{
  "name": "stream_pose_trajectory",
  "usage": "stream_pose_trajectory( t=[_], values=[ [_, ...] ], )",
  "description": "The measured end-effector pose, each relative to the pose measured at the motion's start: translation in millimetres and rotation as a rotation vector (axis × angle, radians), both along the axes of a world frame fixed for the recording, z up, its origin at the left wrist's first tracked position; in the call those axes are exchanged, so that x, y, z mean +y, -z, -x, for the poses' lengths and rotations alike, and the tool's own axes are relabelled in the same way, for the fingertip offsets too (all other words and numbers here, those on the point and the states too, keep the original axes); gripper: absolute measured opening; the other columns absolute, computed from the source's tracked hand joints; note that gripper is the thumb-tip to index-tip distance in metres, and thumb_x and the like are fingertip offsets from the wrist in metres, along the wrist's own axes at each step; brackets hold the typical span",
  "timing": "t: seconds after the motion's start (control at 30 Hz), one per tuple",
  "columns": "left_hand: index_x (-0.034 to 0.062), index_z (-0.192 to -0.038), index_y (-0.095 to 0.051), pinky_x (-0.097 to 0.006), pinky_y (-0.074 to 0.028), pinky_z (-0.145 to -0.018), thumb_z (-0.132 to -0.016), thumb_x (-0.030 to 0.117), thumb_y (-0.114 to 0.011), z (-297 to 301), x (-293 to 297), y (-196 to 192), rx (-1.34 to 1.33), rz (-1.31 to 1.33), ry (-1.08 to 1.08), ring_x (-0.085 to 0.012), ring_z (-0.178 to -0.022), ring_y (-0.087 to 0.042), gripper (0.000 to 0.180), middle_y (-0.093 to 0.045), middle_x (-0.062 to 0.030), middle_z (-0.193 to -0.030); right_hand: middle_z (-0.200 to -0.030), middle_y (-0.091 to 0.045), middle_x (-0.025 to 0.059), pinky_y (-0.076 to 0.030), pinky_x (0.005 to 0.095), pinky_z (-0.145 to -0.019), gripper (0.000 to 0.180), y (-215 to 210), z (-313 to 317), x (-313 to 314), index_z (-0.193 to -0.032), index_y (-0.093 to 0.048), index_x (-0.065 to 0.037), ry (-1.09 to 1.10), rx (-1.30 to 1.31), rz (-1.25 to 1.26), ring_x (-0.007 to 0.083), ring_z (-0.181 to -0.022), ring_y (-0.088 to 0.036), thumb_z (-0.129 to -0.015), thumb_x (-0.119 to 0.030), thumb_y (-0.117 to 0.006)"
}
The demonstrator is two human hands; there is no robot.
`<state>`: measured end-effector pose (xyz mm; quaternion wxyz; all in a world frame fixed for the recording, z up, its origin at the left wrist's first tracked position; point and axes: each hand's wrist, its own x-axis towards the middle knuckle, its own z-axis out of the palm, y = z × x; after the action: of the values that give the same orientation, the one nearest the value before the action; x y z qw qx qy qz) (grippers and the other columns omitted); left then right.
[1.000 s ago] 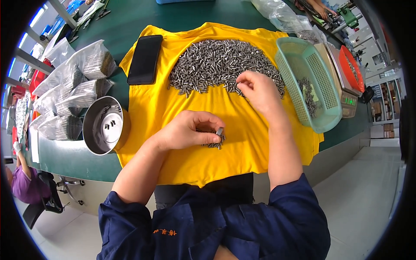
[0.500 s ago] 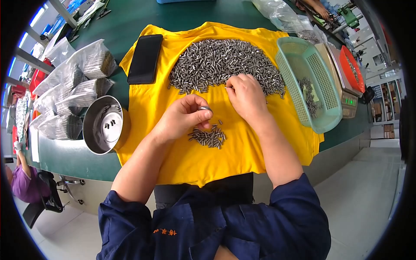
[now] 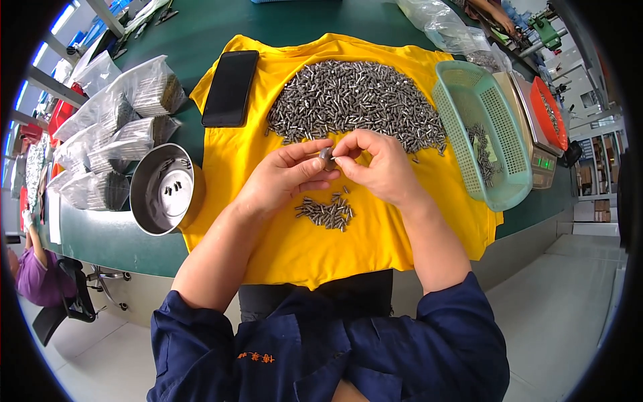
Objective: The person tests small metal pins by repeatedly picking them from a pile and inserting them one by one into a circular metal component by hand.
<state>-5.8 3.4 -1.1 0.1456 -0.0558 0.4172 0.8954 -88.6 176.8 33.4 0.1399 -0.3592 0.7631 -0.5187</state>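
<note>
My left hand (image 3: 284, 174) pinches a small round metal piece (image 3: 325, 154) between thumb and fingertips. Fingertips of my right hand (image 3: 378, 169) meet it from the other side, closed on a tiny metal pin (image 3: 333, 159) that they mostly hide. Both hands are over a yellow cloth (image 3: 234, 231). Beyond them spreads a wide heap of short grey metal pins (image 3: 355, 94). Close below my left hand lies a smaller pile of similar pins (image 3: 326, 213).
To the left are a black phone (image 3: 230, 88), a round metal pot (image 3: 195, 194) with several pins inside, and clear bags of pins (image 3: 154, 90). On the right stand a green plastic basket (image 3: 512, 191), a scale (image 3: 544, 161) and a red tray (image 3: 561, 137).
My right hand has come from the near edge of the big heap toward my left hand, and their fingertips now meet at the round metal piece. The view has shifted slightly.
</note>
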Motion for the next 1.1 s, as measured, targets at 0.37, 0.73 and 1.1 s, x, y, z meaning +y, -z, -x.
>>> stream_pose_trajectory(
  t=[0.37, 0.73, 1.1],
  values=[
    [0.0021, -0.114, -0.052, -0.028, -0.051, -0.077, -0.085, 0.009, -0.06, 0.9, 2.4, 9.1, 0.017, 0.048, -0.091, -0.0157, -0.088, -0.061, 0.031, -0.061, -0.0069, -0.1, -0.07, -0.058, 0.0093, -0.047, 0.0357, -0.065, 0.011, 3.9, -8.6, -5.0, -0.07, -0.053, -0.003, 0.05, 0.469, 0.036, 0.0271, -0.072, -0.057, -0.069, -0.003, -0.064],
    [-0.0003, -0.113, -0.053, -0.026, -0.05, -0.078, -0.083, 0.009, -0.062, 0.2, 1.7, 3.3, 0.069, 0.167, 0.023, -0.0137, -0.088, -0.061, 0.032, -0.062, -0.0067, -0.097, -0.073, -0.061, 0.0022, -0.045, 0.0231, -0.063, 0.009, -1.8, 2.4, 7.3, -0.084, -0.063, -0.001, -0.061, -0.226, 0.014, 0.0077, -0.067, -0.054, -0.075, -0.002, -0.063],
    [0.0004, -0.111, -0.053, -0.024, -0.044, -0.085, -0.084, 0.008, -0.062, -0.1, 0.1, 3.0, 0.125, 0.137, -0.035, -0.0108, -0.093, -0.058, 0.029, -0.062, -0.0042, -0.098, -0.082, -0.063, 0.0143, -0.046, 0.039, -0.075, 0.019, -3.1, 9.2, 15.5, -0.087, -0.066, -0.003, -0.296, 0.286, -0.628, 0.0299, -0.083, -0.058, -0.074, -0.013, -0.057]
  ],
)
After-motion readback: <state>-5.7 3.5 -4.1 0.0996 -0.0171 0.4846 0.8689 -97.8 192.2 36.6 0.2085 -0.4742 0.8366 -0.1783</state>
